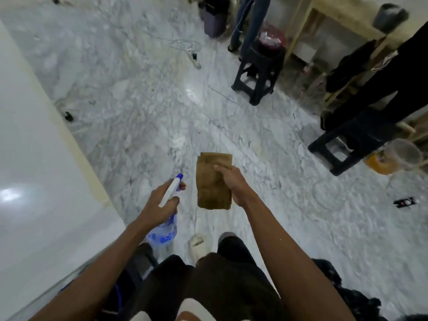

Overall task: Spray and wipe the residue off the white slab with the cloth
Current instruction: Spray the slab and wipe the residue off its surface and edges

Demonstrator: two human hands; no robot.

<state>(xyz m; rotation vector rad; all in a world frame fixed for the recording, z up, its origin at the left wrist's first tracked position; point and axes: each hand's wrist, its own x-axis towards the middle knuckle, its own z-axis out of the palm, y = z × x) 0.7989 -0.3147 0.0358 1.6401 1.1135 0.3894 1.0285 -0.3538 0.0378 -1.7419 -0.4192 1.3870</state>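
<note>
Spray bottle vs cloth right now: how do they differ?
The spray bottle is clear plastic with a blue-tipped white head, gripped by the left hand; the cloth is brown, folded flat, gripped by the right hand. The bottle is nearer the white slab. Both are held over the floor, not touching the slab.

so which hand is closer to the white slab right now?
Left. The left hand, gripping the spray bottle, is just off the white slab corner; the right hand, holding the cloth, is farther out.
</note>
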